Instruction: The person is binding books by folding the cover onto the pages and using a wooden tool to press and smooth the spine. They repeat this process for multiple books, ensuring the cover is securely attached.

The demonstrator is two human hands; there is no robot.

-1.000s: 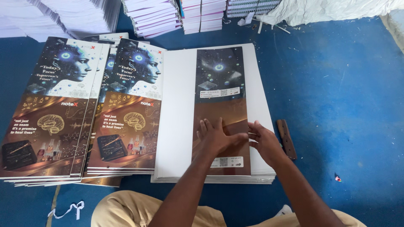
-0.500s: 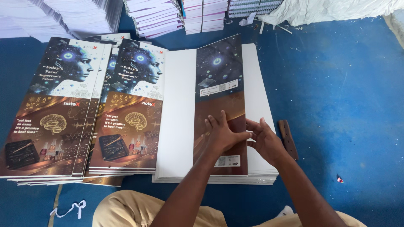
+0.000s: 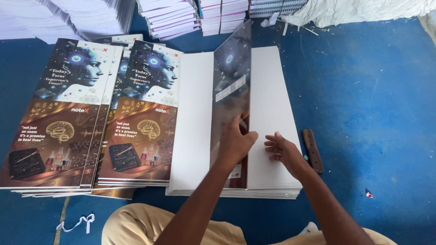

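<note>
- A person seated on a blue floor (image 3: 372,104) lifts a printed cover sheet (image 3: 230,90) off a white stack (image 3: 195,127) lying just ahead of the knees
- The left hand (image 3: 236,143) pinches the sheet's lower part, thumb on the far side, and the sheet stands nearly on edge above the middle of the stack
- The right hand (image 3: 284,152) lies open and flat on the stack's right half, holding nothing, fingers pointing left toward the raised sheet
- The sheet looks thin, glossy and light; it bows a little along its length, so it would likely flop if gripped at one corner only, and its slick face may slide between fingers; a hold along the long edge near the middle seems safest against creasing
- Two piles of printed covers (image 3: 136,118) lie face up at the stack's left edge, overlapping each other
- A dark flat tool (image 3: 312,149) lies on the floor just beside the stack's right edge
- More paper stacks (image 3: 190,18) line the far side of the floor; no containers are in view
</note>
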